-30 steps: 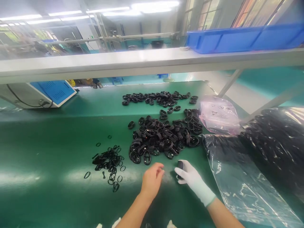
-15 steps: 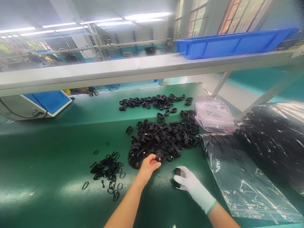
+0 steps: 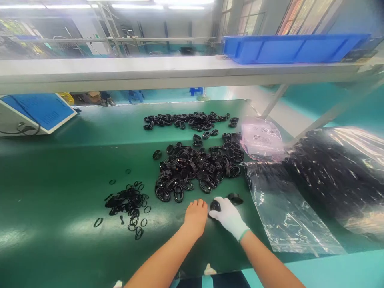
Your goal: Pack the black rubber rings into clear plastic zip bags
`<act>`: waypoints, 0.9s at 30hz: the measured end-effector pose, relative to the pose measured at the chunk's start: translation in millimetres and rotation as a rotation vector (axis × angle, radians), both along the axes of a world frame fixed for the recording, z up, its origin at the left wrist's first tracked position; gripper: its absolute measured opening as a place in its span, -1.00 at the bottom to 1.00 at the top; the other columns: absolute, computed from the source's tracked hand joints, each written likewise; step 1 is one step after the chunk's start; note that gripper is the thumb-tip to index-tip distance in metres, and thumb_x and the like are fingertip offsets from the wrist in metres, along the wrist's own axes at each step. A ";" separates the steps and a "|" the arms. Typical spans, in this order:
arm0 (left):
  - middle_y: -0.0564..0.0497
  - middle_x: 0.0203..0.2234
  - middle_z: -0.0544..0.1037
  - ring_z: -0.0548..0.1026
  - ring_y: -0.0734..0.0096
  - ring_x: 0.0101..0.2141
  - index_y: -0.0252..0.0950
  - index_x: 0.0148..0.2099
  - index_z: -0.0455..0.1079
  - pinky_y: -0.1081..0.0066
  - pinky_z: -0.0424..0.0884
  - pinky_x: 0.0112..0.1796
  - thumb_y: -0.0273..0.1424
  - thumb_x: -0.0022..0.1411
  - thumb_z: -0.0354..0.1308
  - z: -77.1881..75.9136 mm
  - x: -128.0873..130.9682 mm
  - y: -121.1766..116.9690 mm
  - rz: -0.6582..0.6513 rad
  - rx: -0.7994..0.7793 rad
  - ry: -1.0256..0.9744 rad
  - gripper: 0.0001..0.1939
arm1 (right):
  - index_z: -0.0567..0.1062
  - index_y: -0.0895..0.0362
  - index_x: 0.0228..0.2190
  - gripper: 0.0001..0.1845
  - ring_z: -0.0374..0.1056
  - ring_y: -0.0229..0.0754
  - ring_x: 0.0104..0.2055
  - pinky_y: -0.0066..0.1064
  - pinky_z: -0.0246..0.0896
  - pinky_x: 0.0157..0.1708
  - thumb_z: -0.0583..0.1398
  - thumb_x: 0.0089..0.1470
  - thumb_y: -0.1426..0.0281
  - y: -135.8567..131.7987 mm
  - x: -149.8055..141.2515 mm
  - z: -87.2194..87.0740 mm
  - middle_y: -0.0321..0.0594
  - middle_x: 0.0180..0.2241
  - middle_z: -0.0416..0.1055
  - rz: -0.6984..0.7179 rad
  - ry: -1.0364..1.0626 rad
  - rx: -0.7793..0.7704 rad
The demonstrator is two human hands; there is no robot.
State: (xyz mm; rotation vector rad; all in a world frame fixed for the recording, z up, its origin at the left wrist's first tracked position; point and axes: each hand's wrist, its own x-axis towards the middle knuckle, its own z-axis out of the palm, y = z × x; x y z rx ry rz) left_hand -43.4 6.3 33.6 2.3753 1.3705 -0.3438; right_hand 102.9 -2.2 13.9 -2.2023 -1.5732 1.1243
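My bare left hand and my white-gloved right hand meet just in front of a big heap of black coiled cable bundles on the green table. Both hands close on one black bundle held between them. Another bundle lies on the table just right of the glove. A small pile of thin black rubber bands lies to the left of my left hand.
A second row of bundles lies farther back. A pink bag and a large clear bag of black cables sit at the right. A blue-topped machine stands back left; a blue tray rests on the shelf above.
My left hand came back from the heap with a bundle and joined the right hand. The right hand shifted slightly toward it.
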 end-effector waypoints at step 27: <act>-0.01 -0.17 0.37 0.34 0.40 -0.19 -0.21 -0.07 0.28 0.36 0.26 -0.14 -0.52 0.14 -0.07 -7.9 -4.8 42.5 0.263 -0.001 -0.485 -0.70 | 0.34 0.24 -0.06 -0.45 0.26 -0.09 -0.13 -0.38 0.11 -0.10 0.11 -0.13 0.28 -12.5 -10.2 5.6 -0.06 -0.20 0.28 -0.067 0.157 -0.021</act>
